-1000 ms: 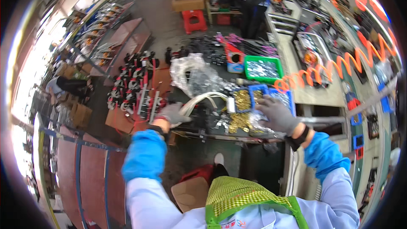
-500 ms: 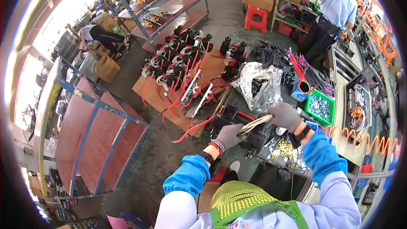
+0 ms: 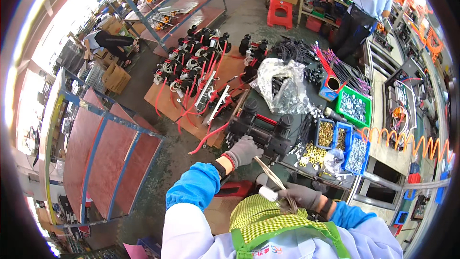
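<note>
High in the head view stands a red stool [image 3: 280, 13]. Low in the middle, the right hand [image 3: 303, 196] has its grip clamped on pale wires [image 3: 271, 173]. The left hand [image 3: 243, 150] is by a black part [image 3: 260, 132]; I cannot tell its grip.

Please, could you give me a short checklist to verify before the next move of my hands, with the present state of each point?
1. Right hand has its grip on the pale cable bundle: ok.
2. Left hand also closed on the bundle: cannot tell; contact at its upper end is unclear.
3. White connector in view: ok.
4. Orange coiled hose apart from the bundle: ok.
5. Yellow rings all inside a bin: not ok; many lie loose beside the blue bins.
</note>
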Action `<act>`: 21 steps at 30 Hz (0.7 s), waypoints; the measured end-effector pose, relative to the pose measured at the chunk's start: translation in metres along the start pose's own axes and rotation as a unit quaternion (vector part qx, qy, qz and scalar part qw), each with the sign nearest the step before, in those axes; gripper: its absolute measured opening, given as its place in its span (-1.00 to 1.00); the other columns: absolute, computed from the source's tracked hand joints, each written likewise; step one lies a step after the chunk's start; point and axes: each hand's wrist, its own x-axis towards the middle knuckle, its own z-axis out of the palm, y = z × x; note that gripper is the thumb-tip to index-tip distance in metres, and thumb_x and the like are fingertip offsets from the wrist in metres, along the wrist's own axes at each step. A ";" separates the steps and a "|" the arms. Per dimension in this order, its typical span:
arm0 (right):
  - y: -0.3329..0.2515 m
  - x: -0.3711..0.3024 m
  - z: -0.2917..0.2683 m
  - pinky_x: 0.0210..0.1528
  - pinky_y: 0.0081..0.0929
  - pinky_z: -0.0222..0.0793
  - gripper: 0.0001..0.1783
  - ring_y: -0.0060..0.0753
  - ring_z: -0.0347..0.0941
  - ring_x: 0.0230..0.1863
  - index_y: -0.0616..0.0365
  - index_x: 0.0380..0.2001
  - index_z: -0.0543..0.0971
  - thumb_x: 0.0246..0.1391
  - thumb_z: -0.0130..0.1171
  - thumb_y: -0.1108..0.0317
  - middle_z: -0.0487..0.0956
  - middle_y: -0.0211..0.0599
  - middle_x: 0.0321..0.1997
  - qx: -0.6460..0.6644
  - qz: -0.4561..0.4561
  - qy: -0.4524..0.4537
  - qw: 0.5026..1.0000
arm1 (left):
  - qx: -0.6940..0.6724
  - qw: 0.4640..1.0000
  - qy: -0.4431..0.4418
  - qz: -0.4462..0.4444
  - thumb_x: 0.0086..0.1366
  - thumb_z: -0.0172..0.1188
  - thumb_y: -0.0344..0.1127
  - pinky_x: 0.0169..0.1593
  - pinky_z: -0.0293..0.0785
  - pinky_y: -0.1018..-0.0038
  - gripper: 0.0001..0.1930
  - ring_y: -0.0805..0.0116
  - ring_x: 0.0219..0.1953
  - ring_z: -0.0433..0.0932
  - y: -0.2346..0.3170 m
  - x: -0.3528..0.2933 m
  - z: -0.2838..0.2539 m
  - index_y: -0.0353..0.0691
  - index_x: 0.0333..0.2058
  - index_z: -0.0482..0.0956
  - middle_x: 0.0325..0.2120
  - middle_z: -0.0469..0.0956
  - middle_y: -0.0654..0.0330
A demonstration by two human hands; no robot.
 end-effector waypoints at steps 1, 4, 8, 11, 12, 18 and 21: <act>0.000 0.009 0.000 -0.28 -0.47 0.60 -0.50 -0.62 0.43 -0.47 0.21 0.15 0.29 0.24 0.15 0.23 0.41 -0.43 -0.35 0.001 -0.036 0.032 0.999 | 0.008 1.000 -0.014 -0.012 0.14 0.15 -0.28 0.20 0.22 0.17 -0.82 0.22 -0.24 0.61 0.005 -0.001 -0.001 0.11 -0.26 0.59 -0.51 0.61 0.31; -0.002 0.045 -0.003 -0.28 -0.48 0.58 -0.37 -0.58 0.45 -0.39 0.19 0.24 0.22 0.18 0.21 0.28 0.43 -0.41 -0.28 0.021 -0.089 0.077 0.993 | 0.073 0.996 -0.033 -0.034 0.16 0.11 -0.29 0.19 0.23 0.18 -0.85 0.22 -0.24 0.61 0.014 0.003 -0.002 0.09 -0.29 0.61 -0.50 0.62 0.30; 0.022 0.062 -0.025 -0.55 -0.66 0.25 -0.59 -0.68 0.31 -0.56 0.20 0.05 0.40 0.22 0.15 0.22 0.39 -0.48 -0.47 -0.034 -0.168 0.084 0.982 | 0.103 0.988 -0.094 -0.061 0.22 0.08 -0.23 0.19 0.21 0.16 -0.86 0.22 -0.25 0.62 0.025 0.013 0.000 0.07 -0.30 0.62 -0.45 0.65 0.26; 0.046 0.056 -0.034 -0.53 -0.67 0.27 -0.71 -0.71 0.28 -0.59 0.20 -0.03 0.46 0.27 0.07 0.29 0.38 -0.53 -0.50 -0.054 -0.179 0.119 0.975 | 0.089 0.988 -0.092 -0.091 0.25 0.06 -0.19 0.21 0.17 0.14 -0.85 0.18 -0.24 0.62 0.027 0.017 0.014 0.07 -0.33 0.63 -0.45 0.65 0.24; 0.048 0.056 -0.033 -0.53 -0.67 0.27 -0.71 -0.71 0.28 -0.59 0.20 -0.03 0.46 0.27 0.07 0.29 0.38 -0.53 -0.50 -0.051 -0.179 0.119 0.975 | 0.080 0.986 -0.096 -0.110 0.26 0.06 -0.18 0.21 0.16 0.13 -0.84 0.16 -0.23 0.62 0.028 0.018 0.017 0.07 -0.34 0.64 -0.46 0.65 0.24; 0.072 0.078 -0.073 -0.58 -0.69 0.29 -0.62 -0.69 0.30 -0.58 0.17 0.05 0.41 0.19 0.16 0.37 0.41 -0.48 -0.47 0.118 -0.173 0.195 0.958 | 0.000 0.990 -0.102 -0.098 0.09 0.21 -0.06 0.15 0.26 0.13 -0.79 0.12 -0.25 0.62 0.017 0.022 -0.009 0.00 -0.35 0.61 -0.47 0.64 0.16; 0.083 0.102 -0.100 -0.65 -0.71 0.22 -0.58 -0.66 0.30 -0.61 0.16 0.07 0.34 0.15 0.17 0.46 0.43 -0.43 -0.46 0.270 -0.250 0.217 0.904 | -0.139 0.987 0.073 -0.031 0.02 0.36 -0.06 0.17 0.31 0.13 -0.52 0.13 -0.07 0.56 -0.002 -0.003 -0.042 -0.11 -0.09 0.59 -0.18 0.61 0.13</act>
